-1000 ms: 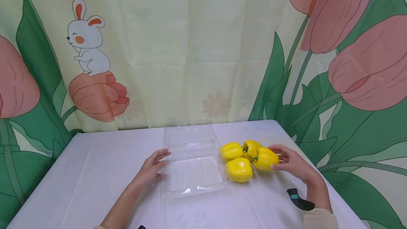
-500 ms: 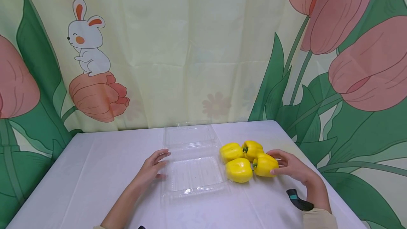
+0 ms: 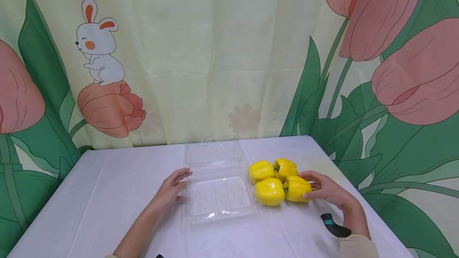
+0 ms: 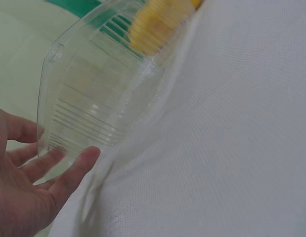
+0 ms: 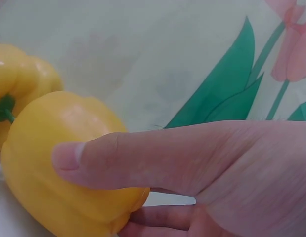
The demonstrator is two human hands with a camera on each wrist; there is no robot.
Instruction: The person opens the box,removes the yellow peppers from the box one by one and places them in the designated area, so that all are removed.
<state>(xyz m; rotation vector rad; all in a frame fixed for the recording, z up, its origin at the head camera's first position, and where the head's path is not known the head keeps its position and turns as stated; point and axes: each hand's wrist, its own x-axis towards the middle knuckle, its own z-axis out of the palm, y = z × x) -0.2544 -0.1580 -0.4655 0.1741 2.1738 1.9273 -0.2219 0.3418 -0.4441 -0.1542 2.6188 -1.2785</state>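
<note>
On the table's right half, several yellow bell peppers sit in a tight cluster. My right hand (image 3: 328, 190) holds the front right bell pepper (image 3: 297, 189), whose green stem points left toward its neighbour (image 3: 269, 191). In the right wrist view the thumb lies along the side of this pepper (image 5: 68, 192), with other fingers partly hidden behind it. A clear plastic clamshell box (image 3: 218, 198) lies open left of the peppers, its lid (image 3: 214, 153) folded back. My left hand (image 3: 172, 188) stands at the box's left edge, fingers relaxed and spread along the wall, as the left wrist view shows.
Two more bell peppers, one at the back left (image 3: 260, 171) and one at the back right (image 3: 285, 167), complete the cluster. A white cloth covers the table (image 3: 118, 186). Behind its far edge hangs a printed curtain (image 3: 215, 51) with tulips and a rabbit.
The right hand has brought its bell pepper slightly left and toward the front, settling it beside the front left pepper. The left hand and the box have stayed in place.
</note>
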